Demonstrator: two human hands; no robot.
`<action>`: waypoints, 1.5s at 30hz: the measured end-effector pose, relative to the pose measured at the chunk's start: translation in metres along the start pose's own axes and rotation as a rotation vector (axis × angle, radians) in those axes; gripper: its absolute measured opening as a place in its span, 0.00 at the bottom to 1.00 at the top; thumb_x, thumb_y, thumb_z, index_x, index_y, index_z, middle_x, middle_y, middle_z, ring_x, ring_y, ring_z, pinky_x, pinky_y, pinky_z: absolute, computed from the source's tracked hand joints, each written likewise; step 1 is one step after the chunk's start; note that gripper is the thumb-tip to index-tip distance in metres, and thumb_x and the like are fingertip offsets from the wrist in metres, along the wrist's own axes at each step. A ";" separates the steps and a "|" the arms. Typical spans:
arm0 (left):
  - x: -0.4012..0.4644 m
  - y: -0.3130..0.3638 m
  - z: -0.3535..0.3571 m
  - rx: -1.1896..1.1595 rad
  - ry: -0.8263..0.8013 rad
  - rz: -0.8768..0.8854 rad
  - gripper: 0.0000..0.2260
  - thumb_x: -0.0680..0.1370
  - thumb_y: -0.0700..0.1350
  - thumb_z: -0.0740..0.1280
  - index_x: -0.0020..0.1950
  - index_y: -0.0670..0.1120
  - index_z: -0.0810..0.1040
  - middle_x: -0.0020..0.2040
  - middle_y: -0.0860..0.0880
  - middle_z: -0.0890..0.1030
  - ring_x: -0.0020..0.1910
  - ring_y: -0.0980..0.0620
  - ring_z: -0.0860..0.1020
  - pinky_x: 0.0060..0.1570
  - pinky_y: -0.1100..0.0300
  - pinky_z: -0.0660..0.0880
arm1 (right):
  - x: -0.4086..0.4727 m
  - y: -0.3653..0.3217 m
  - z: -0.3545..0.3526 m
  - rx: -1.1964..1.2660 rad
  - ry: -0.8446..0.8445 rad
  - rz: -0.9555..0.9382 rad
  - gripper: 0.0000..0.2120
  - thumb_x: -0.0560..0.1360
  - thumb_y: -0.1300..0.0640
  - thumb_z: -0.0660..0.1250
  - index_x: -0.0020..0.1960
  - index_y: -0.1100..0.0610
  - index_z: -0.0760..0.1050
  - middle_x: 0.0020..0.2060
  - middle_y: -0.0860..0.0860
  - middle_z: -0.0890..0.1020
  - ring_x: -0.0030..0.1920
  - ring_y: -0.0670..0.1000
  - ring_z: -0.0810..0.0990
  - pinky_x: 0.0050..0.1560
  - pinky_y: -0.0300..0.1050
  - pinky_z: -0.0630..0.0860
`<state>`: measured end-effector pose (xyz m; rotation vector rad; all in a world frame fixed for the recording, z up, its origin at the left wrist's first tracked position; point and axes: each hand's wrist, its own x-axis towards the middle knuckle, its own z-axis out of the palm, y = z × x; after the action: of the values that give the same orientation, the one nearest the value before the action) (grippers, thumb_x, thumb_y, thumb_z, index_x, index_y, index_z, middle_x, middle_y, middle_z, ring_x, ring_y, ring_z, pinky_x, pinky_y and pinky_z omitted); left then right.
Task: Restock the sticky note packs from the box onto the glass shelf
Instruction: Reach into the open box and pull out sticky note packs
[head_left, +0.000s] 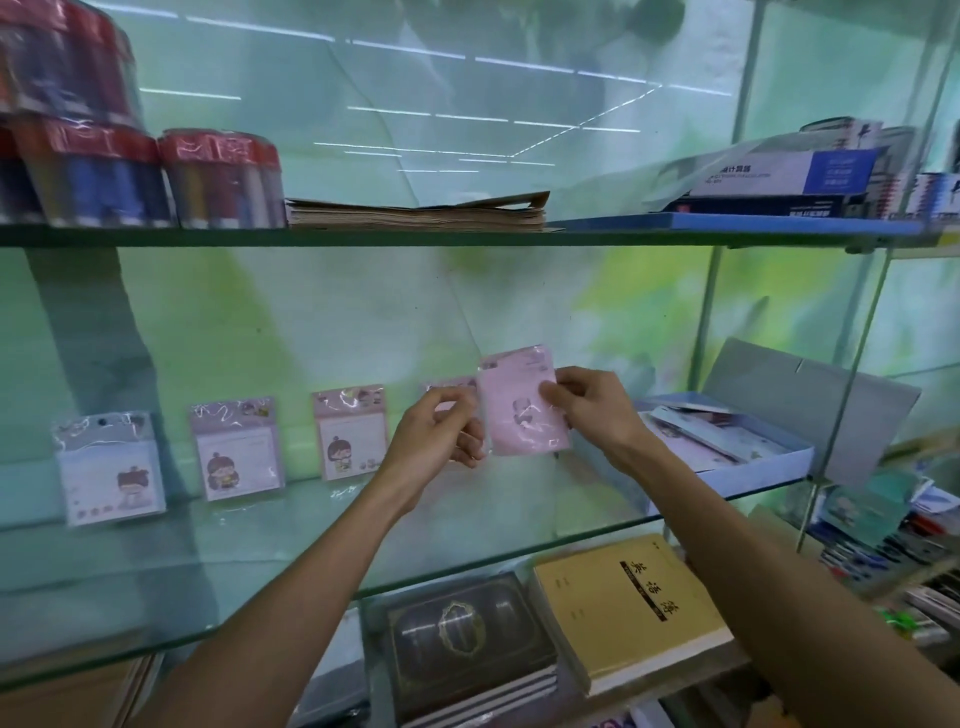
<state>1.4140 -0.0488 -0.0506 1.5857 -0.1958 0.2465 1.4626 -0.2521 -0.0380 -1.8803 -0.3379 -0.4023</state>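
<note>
Holding a pink pack up over the glass shelf, right of centre. Right hand pinching its right edge with curled fingers; left hand gripping the clear wrapper at its left edge, fingers curled. Standing along the far side, left of the hands, three packs leaning upright, a fourth half hidden behind the left hand. Lying open at the right end of the shelf, the box, probably holding more packs, though blurred. Resting below, a yellow notebook.

Both arms outstretched (fingers pinching)
</note>
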 end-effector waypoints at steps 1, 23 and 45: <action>0.000 0.000 -0.002 -0.002 -0.006 -0.009 0.12 0.81 0.48 0.63 0.59 0.41 0.74 0.36 0.40 0.82 0.30 0.44 0.78 0.33 0.53 0.78 | -0.003 -0.001 0.004 0.021 -0.026 -0.008 0.06 0.76 0.59 0.67 0.45 0.59 0.81 0.42 0.59 0.85 0.38 0.49 0.78 0.41 0.46 0.74; -0.007 -0.007 -0.066 -0.299 0.081 -0.054 0.06 0.80 0.36 0.65 0.54 0.39 0.79 0.45 0.45 0.84 0.39 0.49 0.82 0.38 0.58 0.82 | -0.005 -0.006 0.056 -0.003 0.155 -0.254 0.13 0.77 0.63 0.62 0.57 0.51 0.78 0.53 0.45 0.81 0.51 0.41 0.78 0.50 0.39 0.77; -0.013 -0.031 -0.088 0.066 0.121 -0.110 0.08 0.79 0.42 0.68 0.57 0.46 0.82 0.56 0.44 0.81 0.49 0.46 0.83 0.51 0.56 0.80 | 0.023 0.039 0.080 -0.030 -0.093 0.181 0.08 0.76 0.63 0.68 0.54 0.61 0.76 0.48 0.58 0.80 0.43 0.58 0.82 0.46 0.55 0.83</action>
<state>1.4069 0.0393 -0.0816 1.6354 -0.0064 0.2647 1.5083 -0.1888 -0.0861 -1.9445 -0.2216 -0.1991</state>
